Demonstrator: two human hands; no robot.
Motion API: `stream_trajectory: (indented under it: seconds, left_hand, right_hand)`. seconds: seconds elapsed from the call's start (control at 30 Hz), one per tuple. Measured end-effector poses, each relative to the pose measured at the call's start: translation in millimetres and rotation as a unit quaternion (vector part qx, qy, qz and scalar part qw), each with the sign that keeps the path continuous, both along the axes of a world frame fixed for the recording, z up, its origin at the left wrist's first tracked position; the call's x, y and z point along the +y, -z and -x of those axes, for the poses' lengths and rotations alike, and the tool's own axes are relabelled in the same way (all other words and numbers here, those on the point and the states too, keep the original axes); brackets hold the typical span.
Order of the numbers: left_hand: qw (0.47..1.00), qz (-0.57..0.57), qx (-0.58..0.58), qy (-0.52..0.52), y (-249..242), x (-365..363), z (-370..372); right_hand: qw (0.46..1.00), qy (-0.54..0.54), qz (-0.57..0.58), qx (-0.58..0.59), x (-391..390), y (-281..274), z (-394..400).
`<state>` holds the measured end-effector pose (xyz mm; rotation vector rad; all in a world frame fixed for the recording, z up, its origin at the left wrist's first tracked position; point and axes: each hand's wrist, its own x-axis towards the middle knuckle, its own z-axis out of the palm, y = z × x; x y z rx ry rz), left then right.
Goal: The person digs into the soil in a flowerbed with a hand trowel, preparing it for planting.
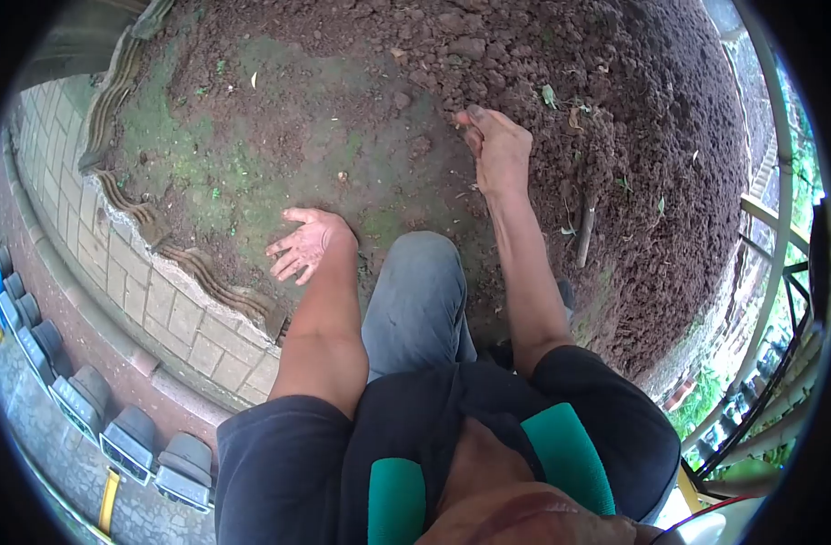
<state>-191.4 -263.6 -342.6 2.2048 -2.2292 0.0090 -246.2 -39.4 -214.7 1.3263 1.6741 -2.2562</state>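
Soil point(415, 159) fills the middle, seen from above; clock positions are from view centre. Smooth, packed, green-tinged patch runs 9 to 12, loose dark clods point(661, 227) from 12 round to 4.

Left hand point(313, 243): between 9 and 10, over the green-tinged part, fingers spread wide apart, pointing toward 9. Nothing visible in it. Can't tell if it presses on the soil or sits just above.

Right hand point(497, 150): 1 o'clock, near where packed soil meets clods. Fingers curled in, thumb and fingertips close together. Can't tell if anything is pinched. Dirt on the fingertips.

Stick point(586, 237) lies on the clods between 2 and 3, well apart from the right hand. Green leaf point(549, 96) at 1, further out than that hand; more small leaves scattered about.

Knee point(420, 286) in grey-blue trousers just below centre, between the forearms. Wavy edging point(202, 277) borders the soil from 8 to 10, pavers point(202, 341) outside it. Railing point(770, 213) at 3, past the clods.
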Motion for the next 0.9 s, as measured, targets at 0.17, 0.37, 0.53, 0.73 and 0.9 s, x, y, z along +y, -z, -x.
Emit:
stream_trajectory:
  seconds: [0.17,0.37,0.53,0.73,0.9]
  left_hand:
    - [1.000,-0.006,-0.015,0.014,-6,-1,-2]
    - [0.998,0.015,0.047,0.036,-27,0,-5]
    - [0.979,0.112,0.172,-0.022,-15,-6,-3]
    - [0.942,0.167,0.281,-0.075,-23,3,-6]
    - [0.937,0.188,0.267,-0.124,-26,-10,0]
  right_hand:
    - [0.985,-0.162,-0.043,-0.028,-33,-6,-74]
    - [0.757,-0.318,-0.558,0.114,21,-31,-18]
    - [0.603,-0.407,-0.655,0.208,22,31,-18]
    - [0.720,-0.324,-0.610,0.060,34,56,-28]
    - [0.731,-0.282,-0.589,0.197,26,2,-13]
